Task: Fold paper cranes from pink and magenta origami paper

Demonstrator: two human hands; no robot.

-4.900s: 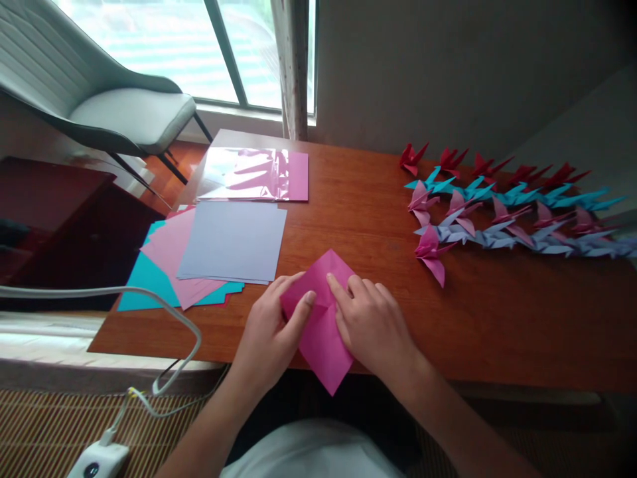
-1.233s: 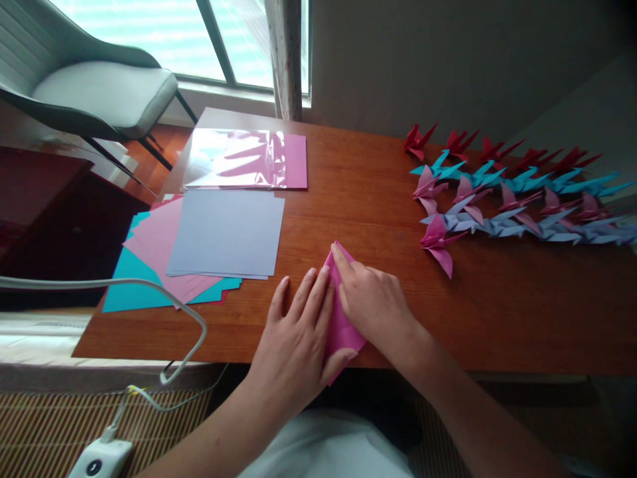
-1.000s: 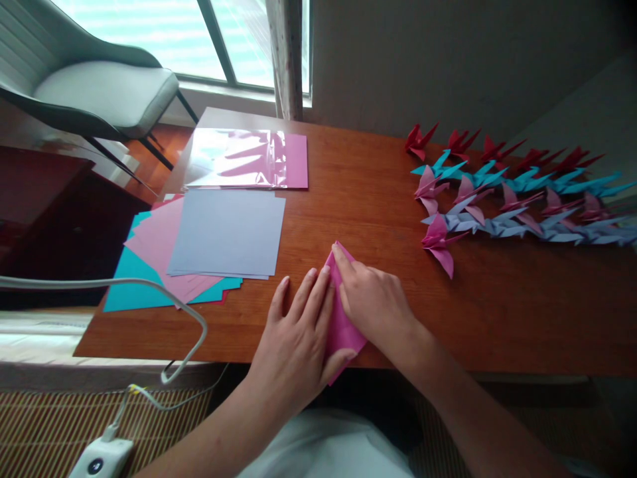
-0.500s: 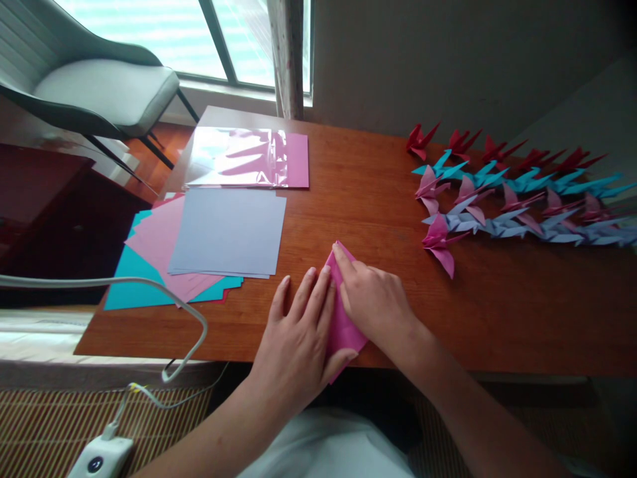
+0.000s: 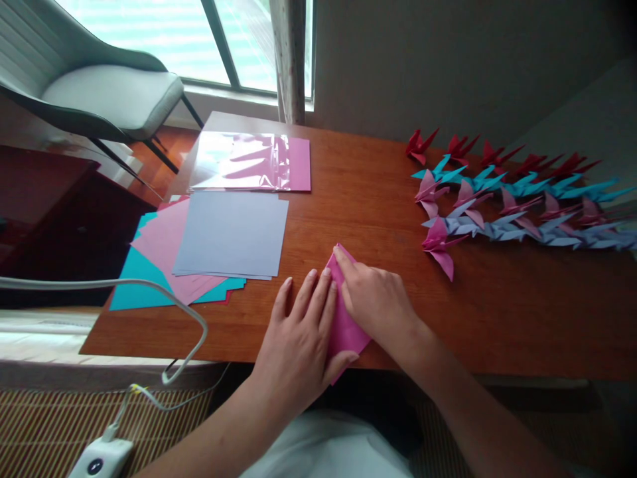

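Note:
A folded sheet of bright pink origami paper (image 5: 345,332) lies at the table's front edge, a narrow point facing away from me and its lower corner jutting past the edge. My left hand (image 5: 301,338) rests flat over its left side, fingers stretched and thumb across the lower part. On the upper right side, my right hand (image 5: 375,299) presses down, index finger along the edge near the tip and the other fingers curled against the paper. Its thumb is mostly hidden. To the right stands a bright pink paper crane (image 5: 438,247).
Rows of red cranes (image 5: 460,149), turquoise cranes (image 5: 482,178), light pink cranes (image 5: 465,196) and pale lavender cranes (image 5: 512,230) fill the right. Lavender sheets (image 5: 231,236) overlap pink and turquoise sheets (image 5: 142,285) on the left, near a clear packet (image 5: 239,162). A white cable (image 5: 194,318) crosses the left edge.
My right index finger stays by the paper's tip, with almost no motion. The whole view has shifted slightly; both hands keep their places on the pink paper.

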